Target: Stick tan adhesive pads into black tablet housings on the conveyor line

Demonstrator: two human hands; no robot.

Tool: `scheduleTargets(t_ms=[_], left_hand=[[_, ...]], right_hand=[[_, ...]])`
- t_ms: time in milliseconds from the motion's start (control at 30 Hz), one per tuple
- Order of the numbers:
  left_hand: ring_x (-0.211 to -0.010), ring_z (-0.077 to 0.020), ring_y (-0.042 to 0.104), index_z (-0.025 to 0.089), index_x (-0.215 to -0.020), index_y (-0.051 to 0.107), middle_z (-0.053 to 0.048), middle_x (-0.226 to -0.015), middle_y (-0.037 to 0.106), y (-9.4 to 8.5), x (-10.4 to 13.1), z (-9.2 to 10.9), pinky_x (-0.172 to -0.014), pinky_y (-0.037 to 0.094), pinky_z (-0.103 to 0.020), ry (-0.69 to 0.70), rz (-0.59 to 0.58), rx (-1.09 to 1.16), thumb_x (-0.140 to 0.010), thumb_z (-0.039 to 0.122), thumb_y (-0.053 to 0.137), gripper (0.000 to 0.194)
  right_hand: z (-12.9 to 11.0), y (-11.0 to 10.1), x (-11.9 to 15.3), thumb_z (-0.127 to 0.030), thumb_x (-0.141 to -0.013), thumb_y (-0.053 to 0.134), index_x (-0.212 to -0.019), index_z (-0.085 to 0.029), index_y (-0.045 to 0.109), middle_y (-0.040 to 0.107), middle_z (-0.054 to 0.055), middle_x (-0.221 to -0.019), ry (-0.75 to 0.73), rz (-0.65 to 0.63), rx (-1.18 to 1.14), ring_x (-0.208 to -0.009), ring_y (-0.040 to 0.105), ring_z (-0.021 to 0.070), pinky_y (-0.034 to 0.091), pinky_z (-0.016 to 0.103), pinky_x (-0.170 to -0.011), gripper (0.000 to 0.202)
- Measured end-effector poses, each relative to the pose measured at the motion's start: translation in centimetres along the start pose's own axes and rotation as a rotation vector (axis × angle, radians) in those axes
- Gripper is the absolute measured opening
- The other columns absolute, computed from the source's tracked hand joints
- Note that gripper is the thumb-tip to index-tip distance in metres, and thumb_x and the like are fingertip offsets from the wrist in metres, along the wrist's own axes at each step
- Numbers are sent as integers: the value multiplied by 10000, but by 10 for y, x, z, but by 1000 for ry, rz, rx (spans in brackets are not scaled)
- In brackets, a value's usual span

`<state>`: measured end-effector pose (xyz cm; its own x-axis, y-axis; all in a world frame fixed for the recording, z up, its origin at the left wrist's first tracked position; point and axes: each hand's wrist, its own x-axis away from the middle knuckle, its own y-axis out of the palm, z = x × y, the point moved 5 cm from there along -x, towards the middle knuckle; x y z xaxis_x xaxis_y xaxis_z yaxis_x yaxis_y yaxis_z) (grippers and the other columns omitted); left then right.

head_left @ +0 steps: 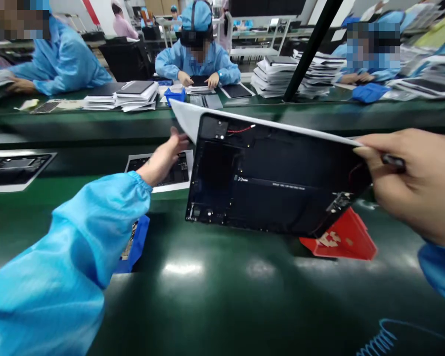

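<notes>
My right hand point(411, 178) grips the right edge of a black tablet housing point(259, 183) together with a white sheet point(187, 118) behind it. The housing is tilted above the bench, its inner side facing me, with a red wire near its top left. A small dark object point(393, 160) shows among my right fingers; its kind is unclear. My left hand point(166, 155) is near the sheet's left corner, fingers apart, holding nothing. Beyond my left hand lies another open tablet housing point(180, 170) on white paper.
A blue bin point(139, 244) of small parts stands beside my left forearm. Below the held housing is a red bin point(359, 237) with tan pieces. One more housing point(18, 168) lies far left. A blue coiled cord point(380, 341) is at the lower right. Co-workers sit across the bench.
</notes>
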<state>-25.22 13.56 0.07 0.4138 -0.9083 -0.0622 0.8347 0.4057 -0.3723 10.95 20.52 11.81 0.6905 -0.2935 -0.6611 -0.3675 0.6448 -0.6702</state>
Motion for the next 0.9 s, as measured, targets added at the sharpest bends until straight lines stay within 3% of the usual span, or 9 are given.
scheduleTargets(t_ms=[67, 100, 133, 267, 400, 500, 633, 733, 900], left_hand=[[-1031, -245, 622, 126, -1159, 566, -102, -1108, 663, 24, 21, 10, -878, 515, -409, -20, -87, 197, -945, 594, 182, 641], [-1054, -277, 610, 120, -1134, 591, -108, -1091, 672, 35, 34, 14, -902, 499, -424, -78, -174, 466, -923, 611, 266, 625], [-1053, -285, 613, 136, -1118, 608, -95, -1070, 683, 42, 49, 19, -897, 503, -422, -91, -227, 563, -911, 631, 270, 635], [-1131, -338, 569, 135, -1075, 651, -106, -1055, 692, 52, 120, 30, -937, 469, -433, -279, -458, 899, -808, 760, 322, 755], [-1070, -314, 615, 131, -1118, 643, -120, -1058, 695, 49, 189, 28, -932, 472, -402, -433, -580, 971, -820, 547, 582, 515], [-948, -289, 669, 123, -1126, 639, -129, -1035, 700, 54, 230, 18, -863, 510, -377, -521, -592, 1004, -769, 387, 697, 448], [-770, -218, 699, 134, -1106, 631, -112, -940, 719, 68, 270, -17, -734, 538, -302, -680, -431, 921, -773, 284, 693, 370], [-629, -219, 687, 122, -1124, 596, -128, -834, 718, 84, 299, -43, -550, 515, -280, -767, -540, 734, -830, 406, 612, 408], [-667, -182, 647, 133, -936, 662, -72, -795, 687, 76, 320, -57, -601, 487, -259, -696, -682, 218, -817, 559, 555, 455]], right_hand=[[0, -7, 2, -278, -940, 401, -1017, -146, 669, 708, 80, -929, -31, -45, -53, -857, 656, 219, 394, 288, -600, 309], [0, -7, 3, -304, -952, 375, -1002, -141, 675, 711, 82, -926, -47, -69, -77, -843, 657, 220, 406, 289, -604, 346], [0, -7, 4, -330, -962, 345, -990, -135, 681, 714, 84, -927, -58, -91, -95, -835, 658, 225, 416, 292, -609, 390], [2, 3, 12, -481, -978, 239, -945, -151, 695, 723, 70, -894, -94, -209, -182, -792, 668, 224, 431, 292, -586, 565], [-4, 17, 20, -675, -912, 234, -851, -227, 716, 721, 7, -744, -119, -451, -418, -593, 642, 156, 397, 248, -502, 661], [-14, 26, 30, -678, -892, 314, -846, -249, 714, 712, -13, -720, -100, -641, -545, -573, 630, 144, 394, 240, -514, 588], [-38, 42, 57, -458, -938, 431, -865, -241, 706, 723, 12, -808, -99, -732, -592, -681, 662, 182, 422, 264, -577, 357], [-62, 59, 84, -349, -930, 466, -838, -242, 688, 717, 6, -813, -71, -792, -629, -721, 665, 197, 436, 274, -605, 263], [-103, 87, 111, -264, -918, 457, -822, -237, 661, 690, 12, -837, -34, -838, -662, -756, 651, 204, 442, 280, -620, 228]])
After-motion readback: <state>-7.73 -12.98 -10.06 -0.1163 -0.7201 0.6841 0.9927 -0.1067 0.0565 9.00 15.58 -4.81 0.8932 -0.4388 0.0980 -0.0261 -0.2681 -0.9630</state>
